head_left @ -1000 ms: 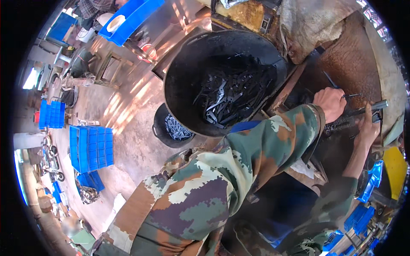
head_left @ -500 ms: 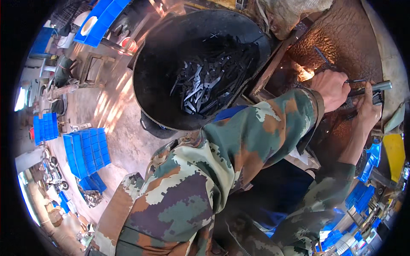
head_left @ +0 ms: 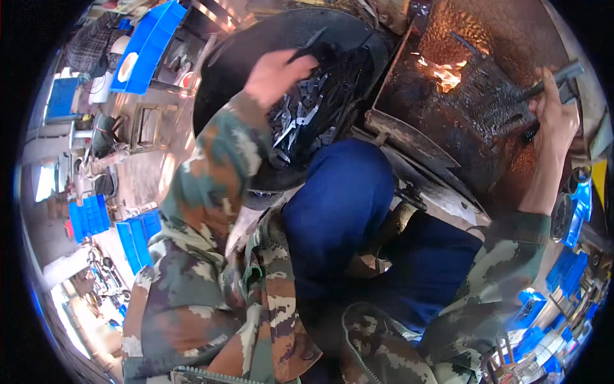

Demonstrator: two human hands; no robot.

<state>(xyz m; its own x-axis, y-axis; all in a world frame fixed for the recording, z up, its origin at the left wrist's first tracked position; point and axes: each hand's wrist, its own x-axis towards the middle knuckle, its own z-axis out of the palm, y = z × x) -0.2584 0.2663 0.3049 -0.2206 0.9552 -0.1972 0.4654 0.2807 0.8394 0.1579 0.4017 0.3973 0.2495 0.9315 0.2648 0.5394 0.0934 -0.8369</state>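
My left hand (head_left: 279, 75), blurred by motion, is over a large round black pan (head_left: 220, 137). Its fingers are curled around a dark, thin metal piece (head_left: 314, 40) whose pointed end sticks out beyond them. Below the hand, several flat metal pieces (head_left: 300, 118) lie heaped in the pan, some bright, most dark. On the far right my right hand (head_left: 555, 115) is closed round a grey metal bar (head_left: 566, 73). The bar's darker end reaches left over a brown metal trough (head_left: 409, 137). Orange flame (head_left: 448, 75) burns in the trough, near a thin dark strip (head_left: 467, 43).
My knee in blue trousers (head_left: 348, 179) rises between pan and trough. Blue plastic crates (head_left: 137, 240) stand on the floor at left. A blue tray (head_left: 147, 48) with a round pale item is at the upper left. More blue bins (head_left: 566, 272) are at right.
My left hand has left the trough, where it was beside my right hand, and swung left over the pan. My right hand stays on the bar, which has shifted slightly upward. My knee has come into view.
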